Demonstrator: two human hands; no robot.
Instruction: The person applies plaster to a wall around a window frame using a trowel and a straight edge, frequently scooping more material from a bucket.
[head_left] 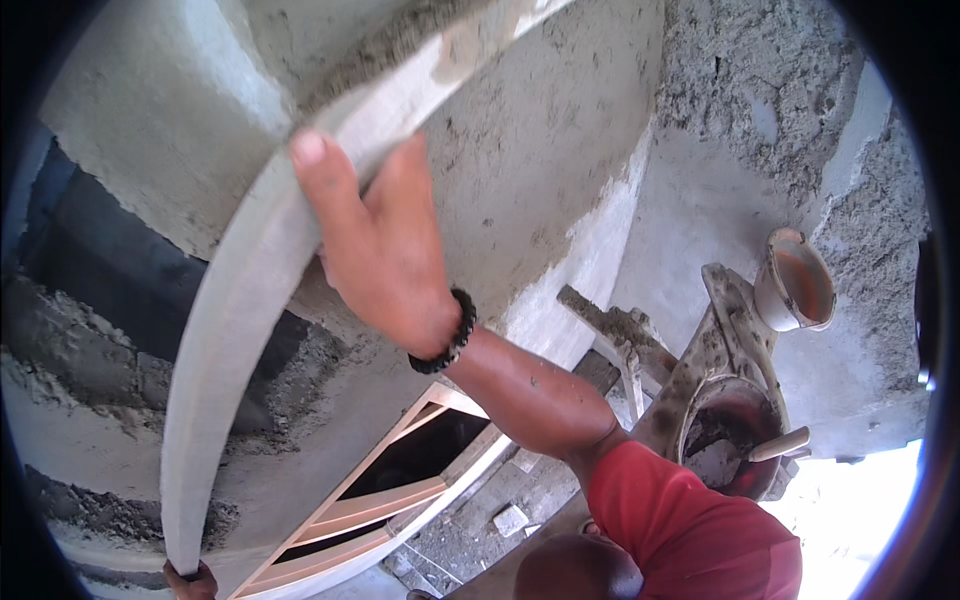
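Note:
A long, pale straightedge board (230, 270) lies along a wall of grey plaster (530, 150), looking curved in this wide view. My right hand (385, 250), with a black beaded bracelet (460, 335) at its wrist, grips the board's upper part, the thumb on its left side. Some of its fingers are hidden. The lower end of the board rests in my left hand (192, 582), of which only a little shows at the bottom edge. A dark, bare band (110, 260) and rough mortar lie on the wall left of the board.
A mortar tub (690, 425) with a wooden-handled tool (780, 444) in it stands at the right on stained planks (735, 310). Beside it is a pale bucket (770, 295). A wooden window frame (390, 490) sits low in the wall. Rubble (510, 520) lies below.

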